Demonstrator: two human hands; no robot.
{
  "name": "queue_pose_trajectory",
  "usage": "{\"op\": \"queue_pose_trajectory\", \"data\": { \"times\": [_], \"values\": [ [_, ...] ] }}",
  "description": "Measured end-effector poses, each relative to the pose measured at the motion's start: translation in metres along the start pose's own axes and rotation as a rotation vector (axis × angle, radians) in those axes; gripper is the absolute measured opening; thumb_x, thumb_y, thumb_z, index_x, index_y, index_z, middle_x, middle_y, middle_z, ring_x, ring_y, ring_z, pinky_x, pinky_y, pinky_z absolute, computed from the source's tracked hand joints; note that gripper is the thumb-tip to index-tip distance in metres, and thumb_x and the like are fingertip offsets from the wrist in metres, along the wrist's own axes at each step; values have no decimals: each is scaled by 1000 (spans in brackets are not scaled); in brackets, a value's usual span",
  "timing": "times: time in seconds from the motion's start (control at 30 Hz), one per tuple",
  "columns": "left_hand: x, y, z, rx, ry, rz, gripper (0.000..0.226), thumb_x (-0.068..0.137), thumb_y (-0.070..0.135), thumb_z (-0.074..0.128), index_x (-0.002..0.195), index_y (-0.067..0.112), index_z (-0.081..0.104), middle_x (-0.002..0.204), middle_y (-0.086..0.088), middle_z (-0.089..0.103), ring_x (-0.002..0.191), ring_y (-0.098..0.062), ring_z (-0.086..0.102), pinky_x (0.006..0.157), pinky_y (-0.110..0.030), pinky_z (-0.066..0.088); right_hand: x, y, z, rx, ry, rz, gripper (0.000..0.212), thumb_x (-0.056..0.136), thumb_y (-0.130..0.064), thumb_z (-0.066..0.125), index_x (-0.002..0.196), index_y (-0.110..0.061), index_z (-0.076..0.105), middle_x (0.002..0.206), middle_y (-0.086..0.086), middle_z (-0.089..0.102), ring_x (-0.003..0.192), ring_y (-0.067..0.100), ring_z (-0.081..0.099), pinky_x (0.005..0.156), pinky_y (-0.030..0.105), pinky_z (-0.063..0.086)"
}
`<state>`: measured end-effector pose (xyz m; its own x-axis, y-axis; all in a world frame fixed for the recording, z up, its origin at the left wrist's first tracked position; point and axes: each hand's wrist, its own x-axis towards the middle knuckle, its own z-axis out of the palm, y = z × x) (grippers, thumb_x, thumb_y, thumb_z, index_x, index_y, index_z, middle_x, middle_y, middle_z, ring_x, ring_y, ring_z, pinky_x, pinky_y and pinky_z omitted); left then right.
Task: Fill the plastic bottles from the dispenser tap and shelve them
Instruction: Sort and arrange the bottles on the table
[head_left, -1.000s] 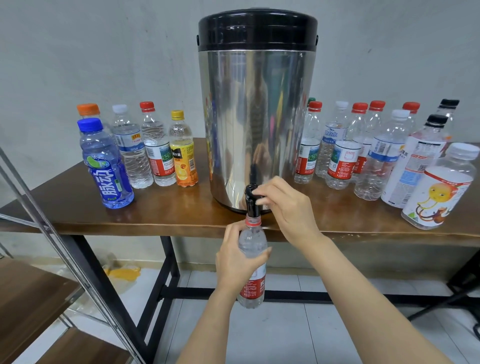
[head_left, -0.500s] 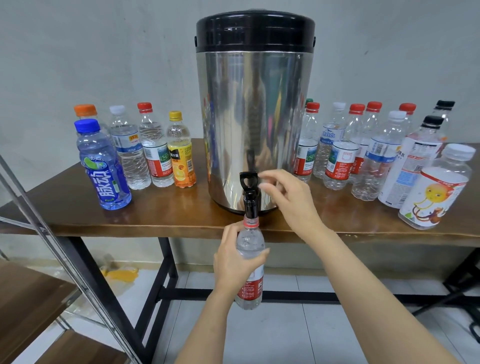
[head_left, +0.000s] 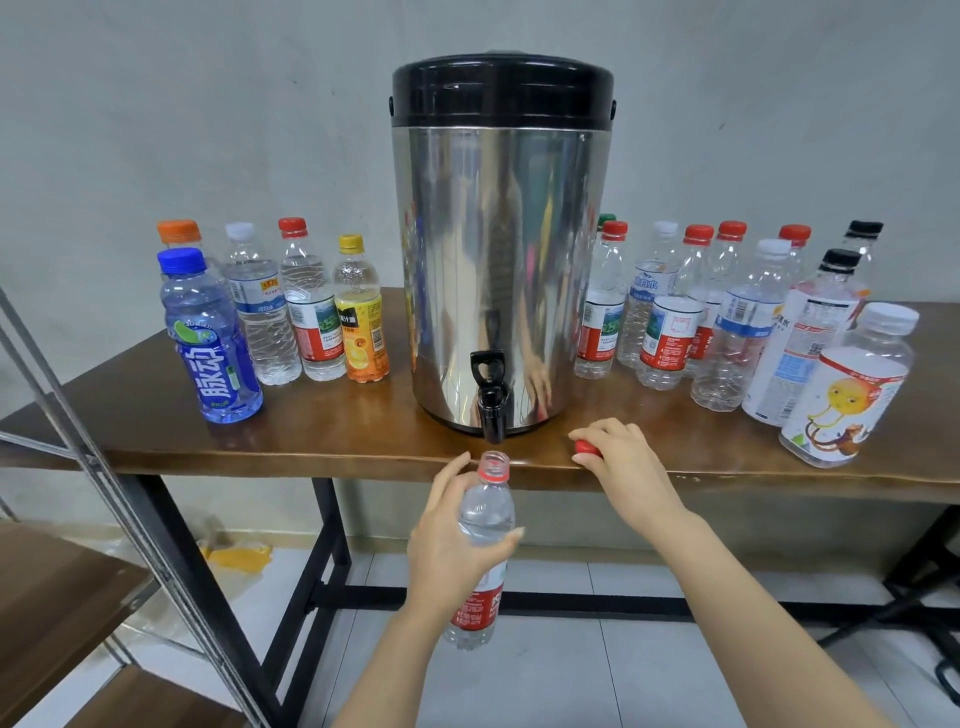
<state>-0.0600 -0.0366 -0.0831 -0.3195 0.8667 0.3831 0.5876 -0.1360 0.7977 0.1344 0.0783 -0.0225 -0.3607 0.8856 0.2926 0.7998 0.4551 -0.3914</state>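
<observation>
view: head, single | faces: forward and down at dispenser (head_left: 501, 249) | range: near table (head_left: 156, 415) | edges: seemingly warped

red cap (head_left: 587, 448) half hidden under right hand (head_left: 629, 462) fingers; green-capped bottle (head_left: 605, 220) mostly behind dispenser (head_left: 498, 260).
</observation>
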Motion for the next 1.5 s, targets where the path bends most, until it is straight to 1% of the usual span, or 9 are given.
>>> {"op": "queue_pose_trajectory", "data": {
  "times": [0.2, 0.3, 0.4, 0.63, 0.83, 1.0, 1.13, 1.3, 1.5],
  "values": [
    [-20, -5, -17, -83, 42, -51, 58, 62, 49, 87, 107, 59, 52, 114, 29, 58, 102, 9, 58, 87, -31, 56, -13, -14, -7, 107, -65, -65, 27, 95, -22, 61, 122, -23, 61, 119, -3, 56, 105, 11, 40, 90, 25, 38],
    [-22, -1, -28, -124, 47, -90, 63, 62, 43, 91, 109, 60, 52, 108, 26, 64, 101, 3, 62, 87, -28, 55, -21, -44, -24, 316, -20, -209, 31, 92, -17, 66, 122, -25, 62, 105, -14, 56, 91, 6, 46, 83, 12, 40],
    [-21, 6, -39, -126, 68, -76, 64, 59, 42, 92, 108, 59, 54, 105, 26, 66, 98, 6, 62, 84, -24, 54, -27, -82, -50, 534, -60, -332, 32, 89, -6, 68, 115, -24, 66, 106, -12, 59, 81, 5, 54, 78, 12, 44],
    [-25, 23, -56, -125, 63, -31, 66, 50, 61, 83, 110, 57, 56, 106, 30, 64, 100, 4, 62, 85, -26, 56, -18, -122, -61, 488, -303, -503, 30, 90, -6, 68, 115, -23, 70, 112, -9, 64, 106, 9, 60, 94, 31, 51],
    [-28, 29, -66, -101, 63, -7, 66, 48, 64, 79, 110, 58, 55, 108, 29, 63, 102, 4, 61, 86, -30, 56, -14, -130, -58, 395, -349, -549, 32, 89, -7, 68, 117, -22, 69, 112, -8, 64, 109, 8, 59, 96, 29, 49],
    [-29, 29, -70, -39, 56, -18, 73, 48, 68, 76, 116, 50, 57, 107, 26, 62, 101, 2, 61, 83, -33, 56, -16, -141, -57, 307, -312, -463, 29, 79, -39, 78, 100, -21, 70, 81, -10, 62, 75, 4, 56, 73, 25, 50],
    [-29, 31, -70, 20, 45, 4, 69, 53, 65, 77, 117, 46, 59, 108, 23, 62, 100, -1, 60, 83, -34, 55, -21, -152, -53, -55, -183, -433, 49, 80, -72, 54, 87, -23, 54, 67, -7, 54, 60, 9, 48, 57, 26, 40],
    [-27, 25, -77, -57, 73, -35, 70, 50, 65, 78, 115, 54, 57, 111, 29, 60, 104, 2, 60, 86, -35, 56, -12, -144, -60, 238, -389, -471, 33, 92, -35, 65, 124, -30, 63, 101, -19, 61, 85, 1, 57, 74, 10, 42],
    [-26, 22, -80, -48, 100, -47, 71, 51, 66, 77, 118, 53, 56, 112, 29, 61, 105, 1, 60, 87, -37, 56, -9, -153, -47, 254, -350, -485, 22, 94, -21, 64, 115, -16, 67, 96, -4, 61, 84, 5, 52, 78, 20, 39]
  ]
}}
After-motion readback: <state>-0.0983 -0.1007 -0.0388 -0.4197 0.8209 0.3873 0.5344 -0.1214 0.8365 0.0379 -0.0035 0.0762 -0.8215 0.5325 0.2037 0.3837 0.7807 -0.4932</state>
